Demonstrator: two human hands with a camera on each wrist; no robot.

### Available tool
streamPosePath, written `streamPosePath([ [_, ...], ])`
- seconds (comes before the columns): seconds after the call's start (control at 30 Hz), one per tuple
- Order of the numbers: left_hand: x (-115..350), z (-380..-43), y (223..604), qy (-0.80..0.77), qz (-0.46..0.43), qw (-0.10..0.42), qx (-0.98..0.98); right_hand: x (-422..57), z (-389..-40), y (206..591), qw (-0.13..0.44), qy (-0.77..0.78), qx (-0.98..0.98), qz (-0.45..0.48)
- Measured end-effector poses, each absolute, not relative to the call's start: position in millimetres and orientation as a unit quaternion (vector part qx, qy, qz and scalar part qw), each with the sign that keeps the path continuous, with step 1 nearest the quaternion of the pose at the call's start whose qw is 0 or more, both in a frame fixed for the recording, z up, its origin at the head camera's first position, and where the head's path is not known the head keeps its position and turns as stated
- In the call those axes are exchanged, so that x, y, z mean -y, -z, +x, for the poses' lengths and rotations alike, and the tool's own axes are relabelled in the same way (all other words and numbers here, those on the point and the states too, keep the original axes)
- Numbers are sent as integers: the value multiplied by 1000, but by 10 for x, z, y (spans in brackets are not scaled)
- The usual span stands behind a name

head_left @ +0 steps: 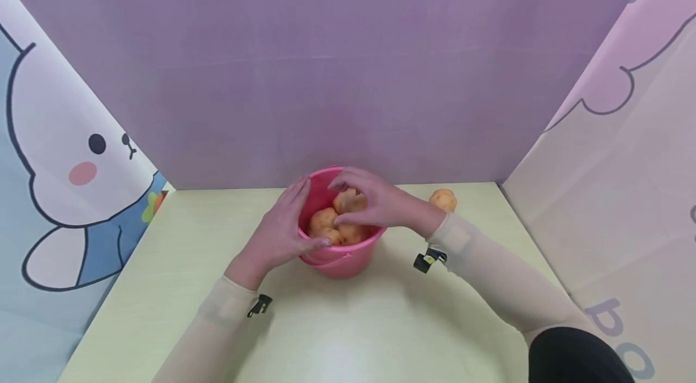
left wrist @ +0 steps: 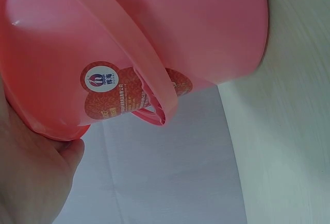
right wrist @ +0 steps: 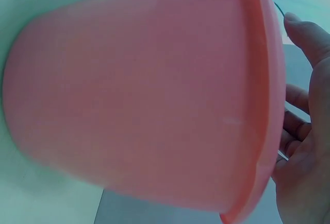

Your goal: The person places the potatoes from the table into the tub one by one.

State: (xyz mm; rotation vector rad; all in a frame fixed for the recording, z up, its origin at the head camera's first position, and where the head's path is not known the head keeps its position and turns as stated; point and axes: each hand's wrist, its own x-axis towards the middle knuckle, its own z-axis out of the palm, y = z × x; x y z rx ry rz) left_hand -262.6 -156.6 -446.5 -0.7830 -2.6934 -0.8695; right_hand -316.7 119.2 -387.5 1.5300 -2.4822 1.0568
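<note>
A pink bucket (head_left: 341, 264) stands upright on the table near the back wall, with several potatoes (head_left: 324, 218) heaped inside. My left hand (head_left: 278, 227) holds its left side at the rim, thumb lying over the front edge. The left wrist view shows that hand (left wrist: 36, 167) against the rim, beside the bucket's label and handle. Above the mouth of the bucket is my right hand (head_left: 375, 200), thumb and fingers apart and bent over the potatoes, with nothing visible in its grasp. From the right wrist, the hand (right wrist: 304, 147) appears just beyond the rim.
One more potato (head_left: 443, 199) lies on the table (head_left: 348, 328) behind my right forearm. A purple wall (head_left: 348, 69) closes off the back, and printed panels rise at both sides.
</note>
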Motion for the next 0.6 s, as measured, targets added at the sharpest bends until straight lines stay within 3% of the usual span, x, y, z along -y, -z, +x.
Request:
streamPosePath([
  [0.27, 1592, -2624, 4461, 297, -270, 108, 910, -1457, -3138, 3839, 4, -368, 814, 449],
  [0.6, 1592, -2610, 4464, 299, -264, 106, 911, -2054, -3178, 3958, 43, -370, 866, 335],
])
